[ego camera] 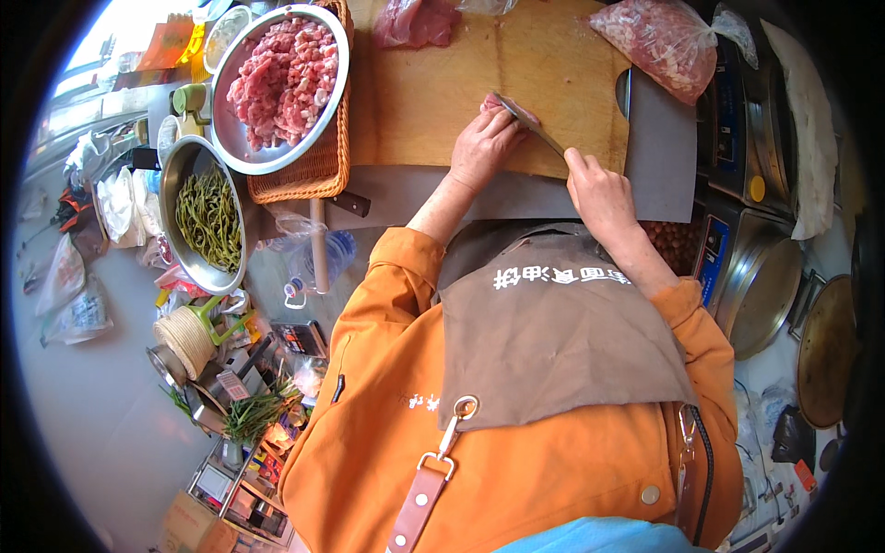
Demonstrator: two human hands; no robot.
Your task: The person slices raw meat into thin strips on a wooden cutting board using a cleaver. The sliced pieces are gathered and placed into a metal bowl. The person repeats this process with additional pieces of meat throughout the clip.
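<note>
On the wooden cutting board (429, 104), my left hand (487, 145) presses a small piece of raw meat (490, 102) with its fingers bent. My right hand (603, 197) is closed around the handle of a kitchen knife (536, 130). The blade slants across the meat, close beside my left fingertips. More of that meat shows on the blade's far side. A larger slab of raw meat (417, 22) lies at the board's far edge.
A steel bowl of diced meat (283, 83) rests on a wicker basket (301, 186) at the left. Nearby are a bowl of green vegetables (209, 218) and a dark knife handle (351, 203). A bag of meat (657, 41) sits far right, beside round griddles (760, 297).
</note>
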